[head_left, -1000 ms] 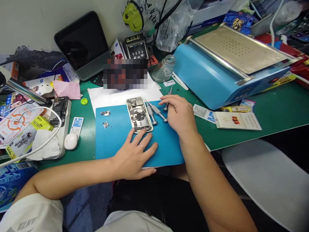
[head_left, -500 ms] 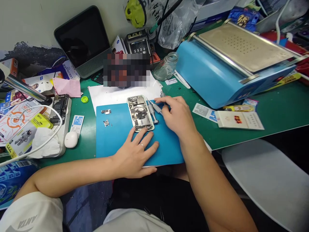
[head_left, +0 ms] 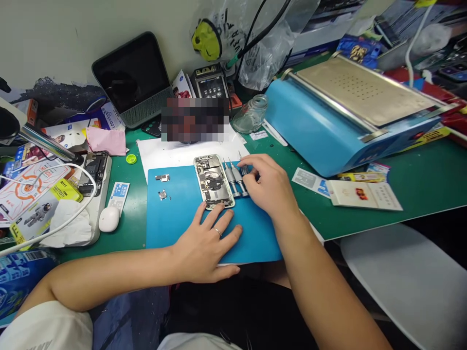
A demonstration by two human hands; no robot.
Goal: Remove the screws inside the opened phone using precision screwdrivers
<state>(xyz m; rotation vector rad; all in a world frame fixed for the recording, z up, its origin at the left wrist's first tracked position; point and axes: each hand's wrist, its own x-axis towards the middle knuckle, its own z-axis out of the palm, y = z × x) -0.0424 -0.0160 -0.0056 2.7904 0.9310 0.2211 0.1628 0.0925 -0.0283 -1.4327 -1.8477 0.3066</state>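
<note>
An opened phone [head_left: 214, 182] lies on the blue mat [head_left: 175, 228], its inner parts showing. My left hand [head_left: 209, 240] rests flat with the fingers spread, fingertips at the phone's lower edge. Just right of the phone, two grey screwdrivers [head_left: 230, 179] lie side by side, tips pointing away from me. My right hand [head_left: 268, 182] is curled beside them, thumb and fingers closed on a third screwdriver [head_left: 244, 169], partly hidden by the fingers. Small metal phone parts [head_left: 162, 178] sit on the mat's left side.
A blue machine with a metal plate [head_left: 310, 131] stands at the right, near a glass jar [head_left: 251, 114]. A white-and-red box [head_left: 365, 194] lies at the table's right front. To the left are a white earbud case [head_left: 109, 219], a looping white cable [head_left: 93, 177] and packaging.
My right hand has closed on a screwdriver. The screwdrivers beside the phone, slanted and spread before, now lie closer and more parallel. My left hand has stayed at the phone.
</note>
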